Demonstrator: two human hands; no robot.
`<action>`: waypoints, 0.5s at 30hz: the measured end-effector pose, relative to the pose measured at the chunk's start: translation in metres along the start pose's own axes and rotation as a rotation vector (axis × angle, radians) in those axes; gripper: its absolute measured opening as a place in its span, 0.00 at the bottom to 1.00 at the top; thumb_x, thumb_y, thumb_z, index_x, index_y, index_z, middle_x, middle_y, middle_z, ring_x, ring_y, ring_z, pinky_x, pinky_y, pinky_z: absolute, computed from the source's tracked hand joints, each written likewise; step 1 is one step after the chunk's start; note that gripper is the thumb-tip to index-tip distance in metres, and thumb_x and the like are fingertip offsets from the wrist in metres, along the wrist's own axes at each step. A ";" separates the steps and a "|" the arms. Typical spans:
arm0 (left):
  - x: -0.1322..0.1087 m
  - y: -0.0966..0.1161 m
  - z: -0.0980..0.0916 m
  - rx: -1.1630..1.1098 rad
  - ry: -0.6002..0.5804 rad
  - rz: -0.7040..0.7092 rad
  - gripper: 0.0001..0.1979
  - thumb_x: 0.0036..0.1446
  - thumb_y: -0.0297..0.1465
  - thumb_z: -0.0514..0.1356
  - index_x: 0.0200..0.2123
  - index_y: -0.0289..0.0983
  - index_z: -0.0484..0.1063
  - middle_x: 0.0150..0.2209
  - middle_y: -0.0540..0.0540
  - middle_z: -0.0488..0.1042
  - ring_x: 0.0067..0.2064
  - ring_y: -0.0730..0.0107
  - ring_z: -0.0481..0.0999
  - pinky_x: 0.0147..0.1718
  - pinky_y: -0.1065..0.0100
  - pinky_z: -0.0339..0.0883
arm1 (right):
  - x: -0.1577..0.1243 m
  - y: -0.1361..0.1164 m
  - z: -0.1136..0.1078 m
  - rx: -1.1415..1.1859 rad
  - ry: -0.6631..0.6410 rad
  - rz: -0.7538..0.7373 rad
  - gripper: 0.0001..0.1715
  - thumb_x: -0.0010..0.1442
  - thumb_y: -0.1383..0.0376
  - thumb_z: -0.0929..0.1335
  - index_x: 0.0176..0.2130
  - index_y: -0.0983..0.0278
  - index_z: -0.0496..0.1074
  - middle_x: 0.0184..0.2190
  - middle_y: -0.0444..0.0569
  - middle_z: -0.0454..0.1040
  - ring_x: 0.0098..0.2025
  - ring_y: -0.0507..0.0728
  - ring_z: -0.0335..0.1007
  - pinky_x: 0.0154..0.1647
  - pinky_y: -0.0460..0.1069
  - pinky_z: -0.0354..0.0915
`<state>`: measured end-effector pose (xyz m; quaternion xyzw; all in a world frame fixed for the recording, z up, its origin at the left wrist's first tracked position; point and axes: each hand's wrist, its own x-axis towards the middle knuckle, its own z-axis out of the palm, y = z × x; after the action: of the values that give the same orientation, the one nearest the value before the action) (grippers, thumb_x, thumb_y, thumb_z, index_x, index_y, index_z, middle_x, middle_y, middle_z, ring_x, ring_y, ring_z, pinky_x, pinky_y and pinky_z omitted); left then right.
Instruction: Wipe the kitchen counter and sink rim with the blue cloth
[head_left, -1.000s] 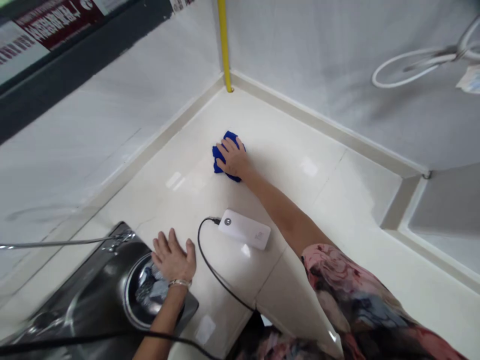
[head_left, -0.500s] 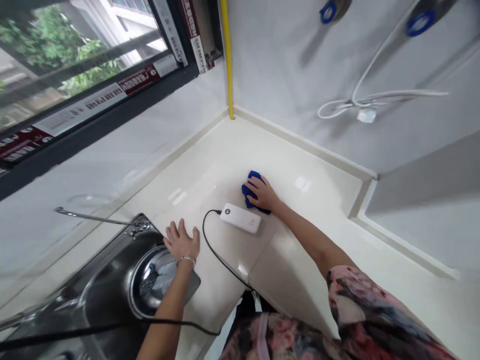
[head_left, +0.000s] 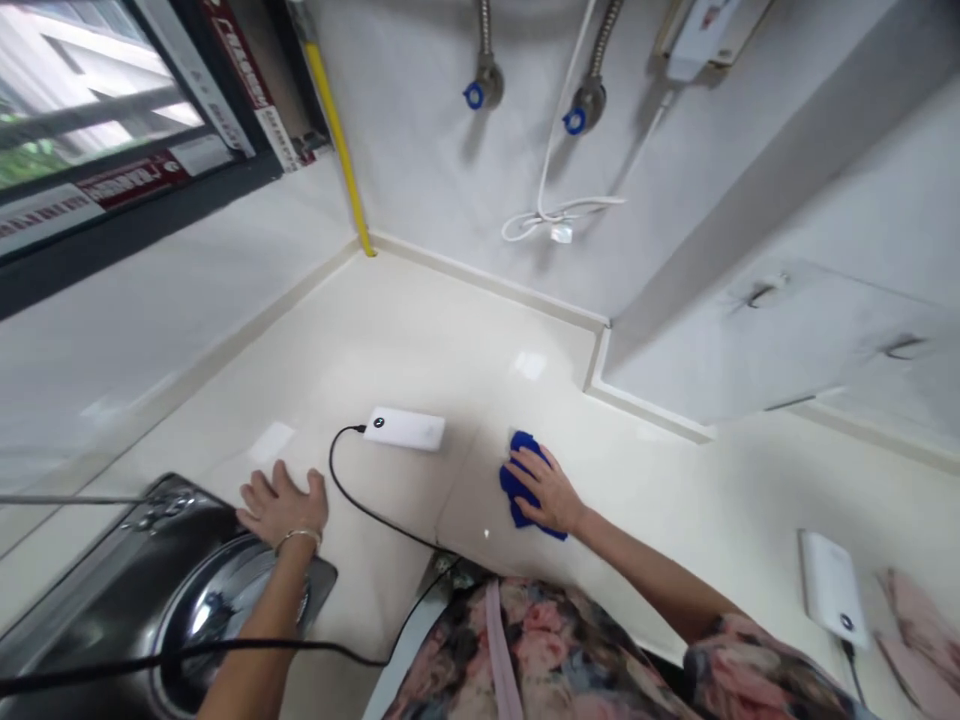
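My right hand (head_left: 551,490) presses a crumpled blue cloth (head_left: 517,478) onto the cream countertop (head_left: 420,330), fingers curled over it. My left hand (head_left: 281,505) lies flat and open on the counter at the rim of a steel sink (head_left: 105,590). A white power bank (head_left: 405,428) with a black cable (head_left: 352,495) lies between my two hands, a little farther back.
A second white power bank (head_left: 832,585) lies at the right, next to a pink cloth (head_left: 922,620). A yellow pipe (head_left: 337,140) runs up the corner. Valves with blue rings (head_left: 474,95) and a white cord (head_left: 551,215) are on the back wall. A window (head_left: 90,120) is at the left.
My right hand has dragged the blue cloth from near the back corner toward the front of the counter, past the power bank. The view has swung to the right. My left hand stays by the sink.
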<state>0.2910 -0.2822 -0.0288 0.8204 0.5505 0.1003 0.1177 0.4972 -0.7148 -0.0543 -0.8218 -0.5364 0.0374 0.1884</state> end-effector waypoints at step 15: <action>-0.006 0.008 0.001 -0.016 -0.005 0.009 0.37 0.74 0.45 0.48 0.76 0.27 0.56 0.77 0.24 0.47 0.79 0.33 0.41 0.75 0.32 0.35 | -0.001 -0.072 0.031 -0.073 0.127 0.268 0.39 0.66 0.58 0.65 0.72 0.63 0.65 0.72 0.63 0.62 0.77 0.72 0.52 0.79 0.77 0.47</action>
<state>0.2962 -0.2910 -0.0272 0.8223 0.5455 0.1030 0.1251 0.4264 -0.6816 -0.0582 -0.8931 -0.4100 -0.0093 0.1850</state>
